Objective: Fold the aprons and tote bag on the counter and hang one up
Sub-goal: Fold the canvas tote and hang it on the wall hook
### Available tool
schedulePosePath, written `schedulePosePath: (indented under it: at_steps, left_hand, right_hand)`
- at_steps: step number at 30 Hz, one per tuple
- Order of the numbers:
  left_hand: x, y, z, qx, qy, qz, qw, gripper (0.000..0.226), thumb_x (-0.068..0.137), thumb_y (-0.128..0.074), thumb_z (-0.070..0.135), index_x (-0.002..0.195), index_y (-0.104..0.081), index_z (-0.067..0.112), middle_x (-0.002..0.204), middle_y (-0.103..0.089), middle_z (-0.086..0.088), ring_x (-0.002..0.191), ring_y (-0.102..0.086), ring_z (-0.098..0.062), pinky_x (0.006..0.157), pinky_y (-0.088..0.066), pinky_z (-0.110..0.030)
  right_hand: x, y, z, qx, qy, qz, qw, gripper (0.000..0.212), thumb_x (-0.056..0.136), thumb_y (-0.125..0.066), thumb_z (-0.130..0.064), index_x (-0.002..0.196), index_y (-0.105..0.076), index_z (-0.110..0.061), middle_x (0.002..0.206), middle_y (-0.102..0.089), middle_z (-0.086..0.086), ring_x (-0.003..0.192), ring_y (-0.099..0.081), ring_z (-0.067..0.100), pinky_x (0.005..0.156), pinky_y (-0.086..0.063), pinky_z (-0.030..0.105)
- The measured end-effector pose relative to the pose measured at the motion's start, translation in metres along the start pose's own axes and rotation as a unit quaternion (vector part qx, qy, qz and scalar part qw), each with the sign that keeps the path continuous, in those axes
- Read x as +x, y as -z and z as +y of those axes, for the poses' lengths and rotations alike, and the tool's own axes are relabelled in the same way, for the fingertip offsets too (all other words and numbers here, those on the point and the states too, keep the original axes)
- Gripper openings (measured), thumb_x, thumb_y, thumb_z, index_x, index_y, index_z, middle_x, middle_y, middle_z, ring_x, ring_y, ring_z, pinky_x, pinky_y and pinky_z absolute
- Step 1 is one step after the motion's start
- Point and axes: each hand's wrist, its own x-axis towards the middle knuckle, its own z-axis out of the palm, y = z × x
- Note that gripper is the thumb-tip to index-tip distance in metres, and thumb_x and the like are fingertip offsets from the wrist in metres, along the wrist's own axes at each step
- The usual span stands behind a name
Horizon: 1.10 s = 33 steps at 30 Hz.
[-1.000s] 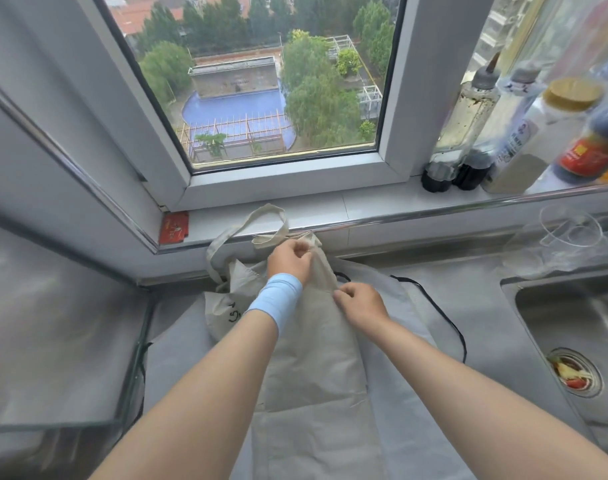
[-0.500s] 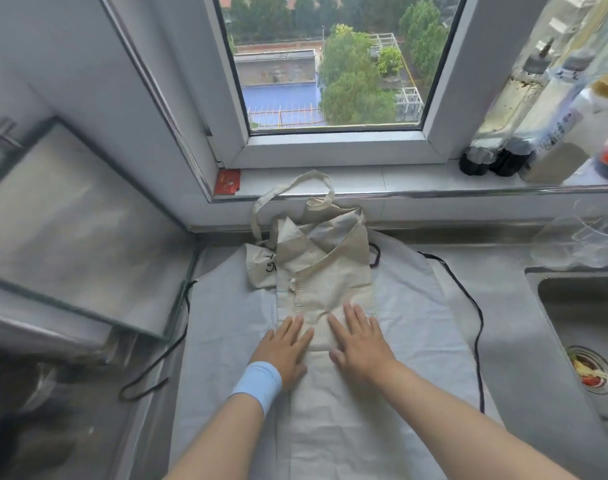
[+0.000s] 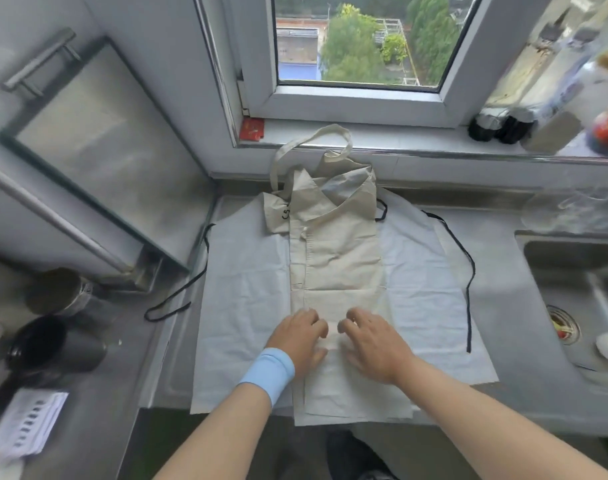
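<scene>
I'm seeing the left hand (image 3: 300, 336), blue wristband (image 3: 268, 374) on it, and the right hand (image 3: 375, 344) resting side by side on the near half of the beige tote bag (image 3: 337, 258). Fingers are bending, tips touching cloth; can't tell if they're pinching it. The tote bag is lying folded narrow on a pale apron (image 3: 420, 282), which is spreading flat over the steel counter (image 3: 503, 289). Its handles are reaching toward the window sill (image 3: 382, 135).
</scene>
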Motion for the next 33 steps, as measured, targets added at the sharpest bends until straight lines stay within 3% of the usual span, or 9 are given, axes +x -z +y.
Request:
schedulePosePath:
  at_steps: [5,10,15,18,23,26,28,30,33]
  left_hand:
    - [-0.026,-0.023,0.031,0.029,-0.063,-0.058,0.996,0.06,0.069,-0.066,0.06,0.114,-0.05,0.023,0.118,-0.043,0.002,0.11,-0.039,-0.021,0.091,-0.036,-0.032]
    - [-0.047,-0.046,0.04,0.13,-0.084,-0.101,0.983,0.104,0.048,-0.081,0.058,0.132,-0.028,0.028,0.136,-0.027,-0.001,0.123,-0.025,-0.029,0.106,-0.033,-0.042]
    - [-0.065,-0.041,0.046,0.083,-0.065,-0.085,0.991,0.053,0.078,-0.064,0.02,0.127,-0.047,0.02,0.148,-0.029,-0.004,0.137,-0.024,-0.032,0.11,-0.033,-0.042]
    - [-0.072,-0.037,0.05,0.014,-0.065,0.007,0.998,0.029,0.077,-0.059,0.011,0.103,-0.07,0.019,0.119,-0.062,-0.006,0.111,-0.056,-0.032,0.093,-0.051,-0.043]
    - [-0.081,-0.008,0.071,-0.117,0.167,-0.01,0.979,0.028,0.093,-0.045,0.022,0.109,-0.066,0.03,0.113,-0.067,0.003,0.103,-0.06,-0.024,0.088,-0.048,-0.03]
    - [-0.081,0.023,0.085,-0.146,0.196,-0.084,0.966,0.027,0.094,-0.045,0.021,0.11,-0.066,0.019,0.112,-0.067,-0.005,0.107,-0.059,-0.029,0.088,-0.045,-0.03]
    - [-0.079,0.045,0.093,-0.167,0.214,-0.146,0.951,0.028,0.09,-0.048,0.017,0.11,-0.064,0.005,0.099,-0.066,-0.012,0.09,-0.059,-0.03,0.08,-0.048,-0.031]
    - [-0.076,0.066,0.099,-0.203,0.235,-0.188,0.932,0.03,0.089,-0.054,0.02,0.113,-0.064,0.005,0.097,-0.065,-0.01,0.078,-0.056,-0.022,0.079,-0.054,-0.033]
    - [-0.066,0.083,0.094,-0.252,0.251,-0.198,0.913,0.032,0.088,-0.063,0.025,0.118,-0.065,0.014,0.106,-0.063,-0.004,0.092,-0.064,-0.025,0.084,-0.057,-0.038]
  right_hand:
    - [-0.064,-0.01,-0.015,-0.05,0.016,-0.127,0.99,0.082,0.068,-0.05,-0.077,0.132,-0.041,-0.027,0.137,-0.04,0.002,0.121,-0.04,0.023,0.098,-0.038,0.039]
    - [-0.082,-0.016,-0.02,-0.083,0.009,-0.141,0.987,0.087,0.067,-0.057,-0.057,0.143,-0.029,-0.024,0.155,-0.024,0.009,0.139,-0.026,0.031,0.114,-0.028,0.044]
    - [-0.09,-0.02,-0.023,-0.047,-0.001,-0.119,0.992,0.066,0.073,-0.048,-0.052,0.131,-0.041,-0.02,0.157,-0.027,0.011,0.143,-0.026,0.034,0.114,-0.029,0.046]
    - [-0.096,-0.017,-0.024,-0.012,-0.023,-0.122,0.992,0.066,0.075,-0.044,-0.049,0.135,-0.043,-0.021,0.156,-0.031,0.006,0.143,-0.029,0.029,0.113,-0.03,0.042]
    - [-0.101,0.007,-0.027,0.007,-0.066,-0.1,0.993,0.024,0.08,-0.049,-0.023,0.103,-0.056,-0.025,0.111,-0.065,-0.001,0.104,-0.06,0.026,0.08,-0.04,0.034]
    - [-0.101,0.039,-0.021,0.049,-0.1,-0.118,0.987,0.009,0.078,-0.048,-0.018,0.08,-0.056,-0.022,0.084,-0.065,0.001,0.083,-0.058,0.027,0.061,-0.034,0.03]
    - [-0.097,0.067,-0.015,0.116,-0.116,-0.158,0.974,0.009,0.074,-0.05,-0.018,0.066,-0.049,-0.017,0.066,-0.054,-0.002,0.069,-0.05,0.022,0.056,-0.032,0.028]
    - [-0.094,0.095,-0.009,0.186,-0.129,-0.209,0.951,0.013,0.072,-0.053,-0.019,0.06,-0.049,-0.016,0.061,-0.048,-0.003,0.062,-0.046,0.018,0.056,-0.034,0.027]
    - [-0.087,0.12,0.001,0.244,-0.135,-0.245,0.928,0.006,0.068,-0.059,-0.019,0.063,-0.059,-0.016,0.061,-0.051,-0.003,0.061,-0.051,0.017,0.055,-0.041,0.028]
